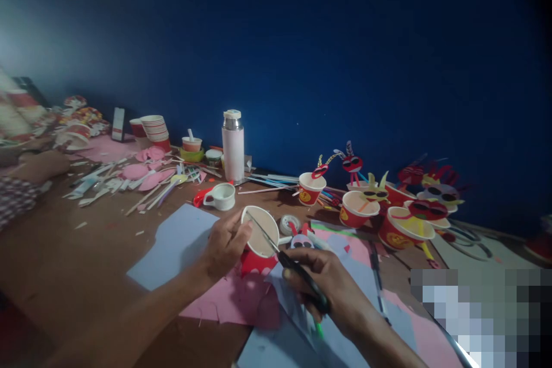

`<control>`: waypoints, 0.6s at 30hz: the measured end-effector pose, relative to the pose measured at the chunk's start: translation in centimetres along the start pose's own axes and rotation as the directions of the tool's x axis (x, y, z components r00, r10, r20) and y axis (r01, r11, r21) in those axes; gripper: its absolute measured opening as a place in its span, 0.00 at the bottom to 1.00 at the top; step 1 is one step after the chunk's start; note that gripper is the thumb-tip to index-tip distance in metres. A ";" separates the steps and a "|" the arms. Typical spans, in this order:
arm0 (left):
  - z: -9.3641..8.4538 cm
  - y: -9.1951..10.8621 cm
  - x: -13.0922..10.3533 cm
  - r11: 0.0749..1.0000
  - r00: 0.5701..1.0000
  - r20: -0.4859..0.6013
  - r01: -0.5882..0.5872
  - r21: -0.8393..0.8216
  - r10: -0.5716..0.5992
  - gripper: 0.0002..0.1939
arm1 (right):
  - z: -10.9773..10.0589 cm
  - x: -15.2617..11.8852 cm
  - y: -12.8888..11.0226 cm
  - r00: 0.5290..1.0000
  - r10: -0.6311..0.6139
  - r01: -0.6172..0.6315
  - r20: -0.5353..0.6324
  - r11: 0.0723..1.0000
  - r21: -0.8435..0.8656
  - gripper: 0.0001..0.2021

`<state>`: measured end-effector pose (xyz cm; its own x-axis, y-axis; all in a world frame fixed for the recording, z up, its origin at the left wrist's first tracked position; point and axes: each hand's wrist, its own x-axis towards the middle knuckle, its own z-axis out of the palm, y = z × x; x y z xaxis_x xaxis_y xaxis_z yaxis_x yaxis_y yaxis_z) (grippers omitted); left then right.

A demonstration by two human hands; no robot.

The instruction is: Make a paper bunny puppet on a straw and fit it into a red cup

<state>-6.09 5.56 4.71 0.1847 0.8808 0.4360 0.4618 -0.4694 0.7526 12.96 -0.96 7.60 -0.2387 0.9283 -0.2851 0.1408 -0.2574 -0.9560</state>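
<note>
A red and white paper cup (259, 263) is tilted so that its open mouth faces me. My left hand (226, 246) grips the cup's left side, with fingers at the rim. My right hand (328, 279) is closed round the black handles of a pair of scissors (297, 271). Their blades reach across the cup's mouth towards my left fingers; whether they touch the cup I cannot tell. Just behind my right hand lies a small paper figure with sunglasses (302, 240). Under the cup are pink paper (241, 302) and a light blue sheet (172, 247).
A flask (233, 149) stands by the blue wall, behind a pale mug (222, 197) and a tape roll (290, 224). Several decorated cups (357, 210) are at the right. Leftward lie paper scraps (149, 175) and stacked cups (155, 132). Another person's arm (37, 169) rests far left.
</note>
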 end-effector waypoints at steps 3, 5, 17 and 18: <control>0.1 0.0 0.0 1.000 1.000 0.019 0.023 0.006 -0.023 0.10 | 0.4 -0.6 0.2 0.979 -0.178 0.131 -0.104 0.925 -0.356 0.16; 0.2 0.1 0.0 0.999 0.999 0.030 0.029 0.016 -0.029 0.11 | 0.8 -1.0 0.5 0.931 -0.348 0.200 -0.109 0.737 -0.645 0.17; 0.0 0.1 0.1 0.997 1.000 0.004 -0.001 0.078 0.000 0.12 | 0.7 -0.5 0.3 0.983 -0.165 0.135 -0.079 0.947 -0.293 0.13; -0.1 0.1 0.0 0.997 1.000 0.006 0.008 0.073 -0.009 0.12 | 0.4 -0.3 0.0 0.998 -0.062 0.058 -0.024 0.991 -0.119 0.14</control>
<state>-6.13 5.54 4.89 0.1857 0.8851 0.4267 0.5252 -0.4564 0.7182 12.63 -1.36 7.65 -0.2240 0.9485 -0.2240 0.2404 -0.1690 -0.9559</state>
